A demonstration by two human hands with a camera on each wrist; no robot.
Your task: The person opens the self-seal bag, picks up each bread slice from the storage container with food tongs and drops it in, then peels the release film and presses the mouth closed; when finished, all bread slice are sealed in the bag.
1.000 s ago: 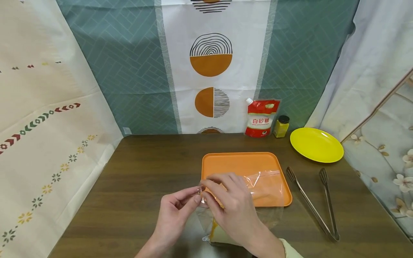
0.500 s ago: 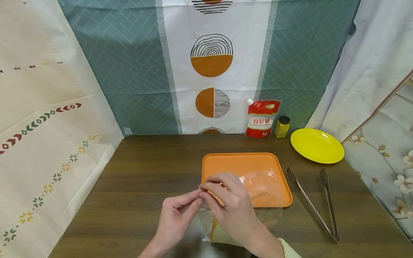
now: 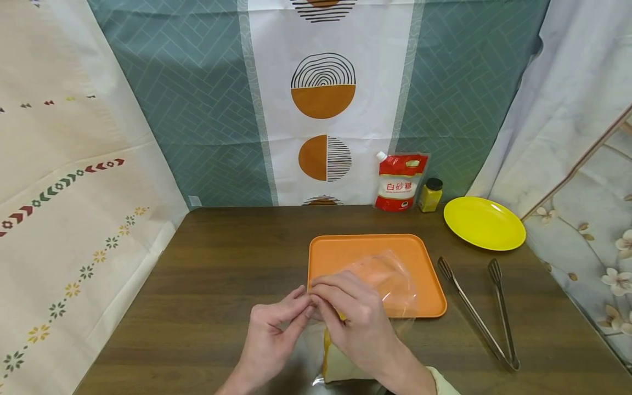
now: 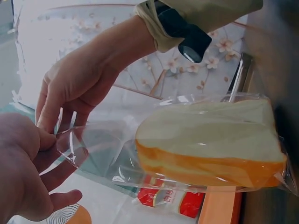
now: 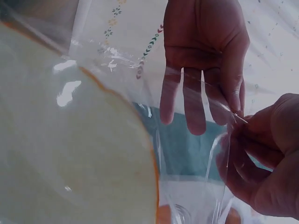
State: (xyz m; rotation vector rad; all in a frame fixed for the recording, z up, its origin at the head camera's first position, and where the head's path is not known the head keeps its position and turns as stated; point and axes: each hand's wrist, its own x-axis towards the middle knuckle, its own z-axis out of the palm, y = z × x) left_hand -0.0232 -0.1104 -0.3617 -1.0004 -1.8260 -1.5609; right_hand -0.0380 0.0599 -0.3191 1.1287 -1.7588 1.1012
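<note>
A pale block of bread with an orange-brown crust [image 4: 210,135] sits inside a clear plastic bag [image 4: 105,147], close in front of the person. The left hand [image 3: 270,333] pinches the bag's edge between thumb and index finger. Its other fingers extend loosely in the right wrist view. Meeting it fingertip to fingertip, the right hand [image 3: 359,321] pinches the same edge from the right side. In the head view the right hand covers part of the bread, and the upper part of the bag spreads over the orange tray [image 3: 326,244].
Metal tongs [image 3: 476,315] lie spread to the right of the tray. A yellow plate [image 3: 486,224] is at the back right. Near the curtain stand a red-and-white spouted pouch [image 3: 401,182] and a yellow jar with a black lid [image 3: 431,195].
The bag's loose upper part over the tray has shifted left and bunched up. Both hands stay nearly in place, fingertips still together, with slight finger movement.
</note>
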